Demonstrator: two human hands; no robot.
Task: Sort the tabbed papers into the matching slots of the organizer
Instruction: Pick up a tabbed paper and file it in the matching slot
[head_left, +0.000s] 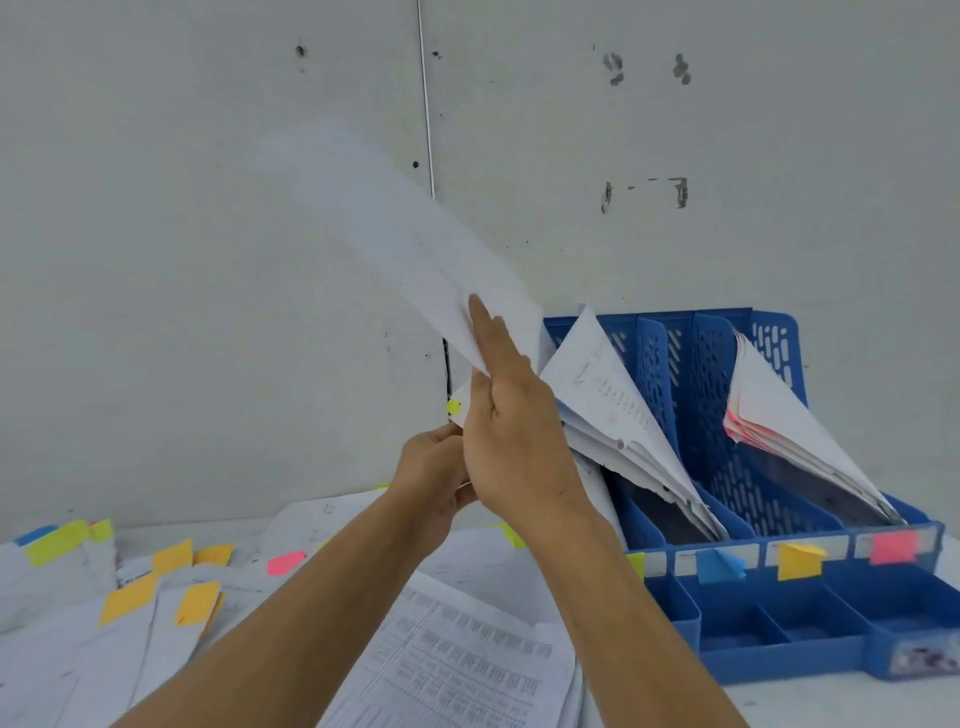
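so the yellow-tabbed sheet (415, 244) is up at a tilt right by the left end of the organizer (722, 415), left hand (434, 478) pinching its bottom edge, right hand (511, 415) laid flat on it with straight fingers, I'd guess to steer it in.

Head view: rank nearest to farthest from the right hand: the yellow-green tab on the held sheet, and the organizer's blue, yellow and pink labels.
From the right hand:
1. yellow-green tab, just left of it on the held sheet.
2. blue label, on the organizer front, lower right.
3. yellow label, one slot further right.
4. pink label, rightmost slot.
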